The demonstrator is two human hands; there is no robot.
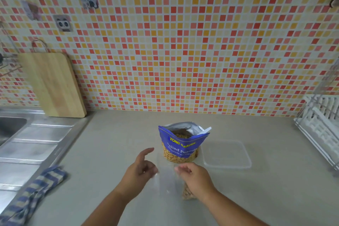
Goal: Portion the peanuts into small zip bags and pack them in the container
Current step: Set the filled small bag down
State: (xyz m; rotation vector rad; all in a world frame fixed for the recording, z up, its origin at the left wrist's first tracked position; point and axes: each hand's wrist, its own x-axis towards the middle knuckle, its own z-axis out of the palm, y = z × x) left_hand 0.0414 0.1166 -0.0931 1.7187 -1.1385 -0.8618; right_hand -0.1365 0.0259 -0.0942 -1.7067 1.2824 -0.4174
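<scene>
**A:** Where is the small zip bag (167, 180)?

**B:** Up off the counter (113, 143), near its front edge, between the person's two hands. The right hand (196, 177) has its fingers curled round the bag's upper right side, and a clump of peanuts (187, 193) hangs in the clear plastic below that hand.

**A:** And the left hand (140, 169)?

**B:** It sits at the bag's upper left corner, forefinger pointing out and the other fingers curled in. It is blurred, so it cannot be told whether they pinch the plastic.

**A:** What is close around them?

**B:** The blue peanut pouch (181, 146) stands upright just behind the hands, its top open, with a white handle poking out on the right. The clear container (226, 154) lies lidless just to the pouch's right, near the right hand but apart from it.

**A:** How is the room at the sides?

**B:** To the left there is open counter as far as the steel drainboard (33, 145) — a striped blue cloth (36, 189) lies over that seam. To the right, bare counter runs past the container to a white dish rack (321, 123) at the edge. Behind, the counter meets the tiled wall (183, 42), where a wooden cutting board (53, 84) leans in the left corner.
</scene>
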